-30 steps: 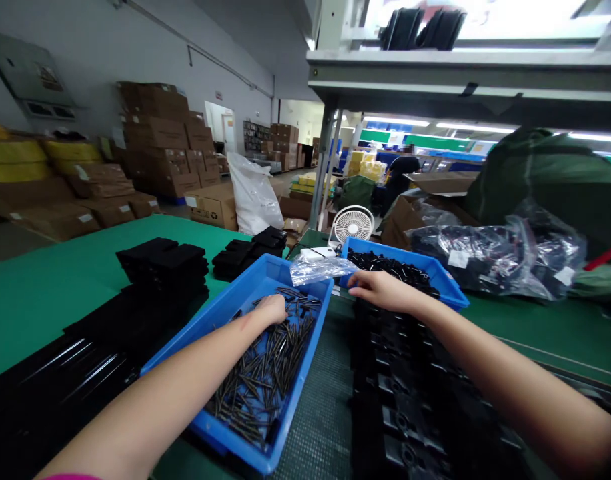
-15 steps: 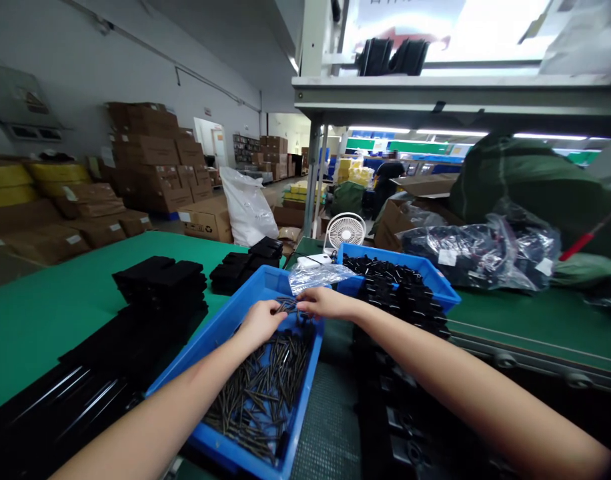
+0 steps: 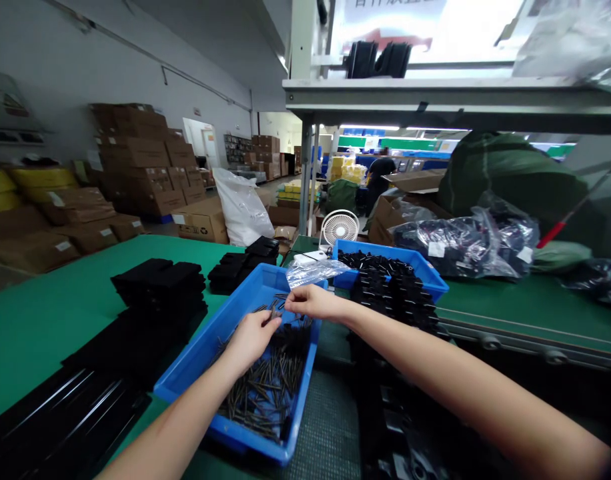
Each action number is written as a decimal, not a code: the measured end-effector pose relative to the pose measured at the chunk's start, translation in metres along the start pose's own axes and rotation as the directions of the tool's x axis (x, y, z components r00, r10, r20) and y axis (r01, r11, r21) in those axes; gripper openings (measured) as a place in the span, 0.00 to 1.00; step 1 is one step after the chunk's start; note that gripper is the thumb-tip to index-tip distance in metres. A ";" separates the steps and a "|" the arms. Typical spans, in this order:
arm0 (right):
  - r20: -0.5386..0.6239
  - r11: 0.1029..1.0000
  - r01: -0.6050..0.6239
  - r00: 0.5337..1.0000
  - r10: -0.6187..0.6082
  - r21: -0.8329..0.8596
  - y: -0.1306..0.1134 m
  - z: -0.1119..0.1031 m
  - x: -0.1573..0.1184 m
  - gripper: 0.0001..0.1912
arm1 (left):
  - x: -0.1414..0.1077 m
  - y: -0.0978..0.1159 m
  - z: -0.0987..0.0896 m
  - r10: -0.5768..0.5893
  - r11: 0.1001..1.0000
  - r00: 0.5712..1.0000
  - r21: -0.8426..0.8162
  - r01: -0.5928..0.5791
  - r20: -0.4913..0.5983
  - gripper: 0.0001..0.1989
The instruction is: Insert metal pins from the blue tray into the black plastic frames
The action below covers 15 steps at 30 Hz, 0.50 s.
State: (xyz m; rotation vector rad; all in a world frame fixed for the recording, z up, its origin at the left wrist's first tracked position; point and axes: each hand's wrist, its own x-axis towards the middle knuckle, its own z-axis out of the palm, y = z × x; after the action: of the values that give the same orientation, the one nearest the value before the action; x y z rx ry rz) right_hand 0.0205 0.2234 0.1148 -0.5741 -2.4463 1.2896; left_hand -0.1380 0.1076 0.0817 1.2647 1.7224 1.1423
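Dark slender metal pins [image 3: 268,393] lie heaped in a shallow blue plastic tray [image 3: 198,353] on the near side of the bench. Above them, the left hand [image 3: 250,340] pinches a few pins between its fingertips. The right hand [image 3: 313,302], fingers drawn together, sits just beside it; whether it grips anything is hard to tell. Farther off, a second blue plastic tray [image 3: 430,279] holds small black parts, while stacks of black rectangular pieces [image 3: 158,283] stand left on the green workbench [image 3: 45,300].

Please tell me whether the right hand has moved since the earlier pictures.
Yes: the right hand has moved left, from the far blue tray to over the near blue tray.
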 end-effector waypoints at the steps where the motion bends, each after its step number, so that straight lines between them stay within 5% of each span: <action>1: -0.003 1.000 -0.004 1.000 0.004 0.009 -0.002 0.000 -0.002 0.12 | -0.002 0.000 -0.001 0.007 1.000 1.000 -0.001 -0.007 -0.012 0.11; 10: -0.047 0.997 -0.001 0.999 0.005 0.080 -0.025 0.000 -0.030 0.15 | -0.039 0.018 0.003 -0.003 0.985 0.998 -0.174 -0.008 -0.066 0.13; 15: -0.154 0.997 0.080 0.985 -0.077 0.011 -0.063 -0.021 -0.095 0.11 | -0.087 0.029 0.015 0.008 0.960 1.000 -0.280 -0.011 -0.012 0.16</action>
State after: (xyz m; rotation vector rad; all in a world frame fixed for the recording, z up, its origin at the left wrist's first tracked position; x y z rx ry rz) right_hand 0.0995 0.1598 0.1701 -0.5458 -2.3062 1.1883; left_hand -0.0911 0.0313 0.1065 1.0943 1.4985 1.3472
